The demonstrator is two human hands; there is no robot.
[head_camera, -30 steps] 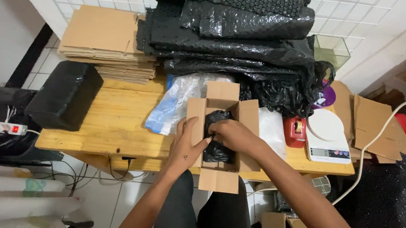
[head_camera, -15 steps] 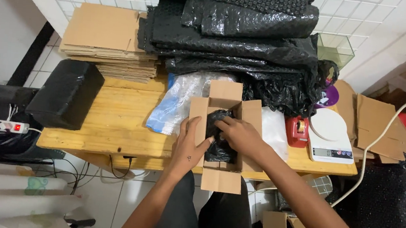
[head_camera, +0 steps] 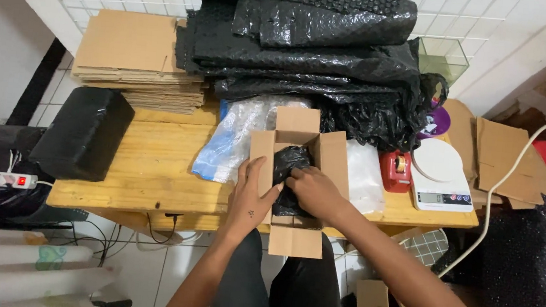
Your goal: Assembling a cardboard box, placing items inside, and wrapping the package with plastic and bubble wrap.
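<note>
At the worktop (head_camera: 155, 164) edge, left hand (head_camera: 251, 200) lies open, bracing the cardboard box (head_camera: 297, 175); right hand (head_camera: 312, 190) grips the black-wrapped bundle (head_camera: 290, 164); best pressed down evenly, flaps clear.

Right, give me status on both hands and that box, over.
Left hand flat on the cardboard box left flap. Right hand inside, on the black wrapped bundle. Flaps open, nothing blocking the box.

- Even, bright indoor light, source not visible.
- Soft glare on black bubble wrap (head_camera: 308, 39) beyond the right hand (head_camera: 314, 190).
- Short, soft shadows inside the cardboard box (head_camera: 294, 174) under both hands.
- Sharp focus at centre; wide-angle stretch at edges, far from left hand (head_camera: 250, 200).
</note>
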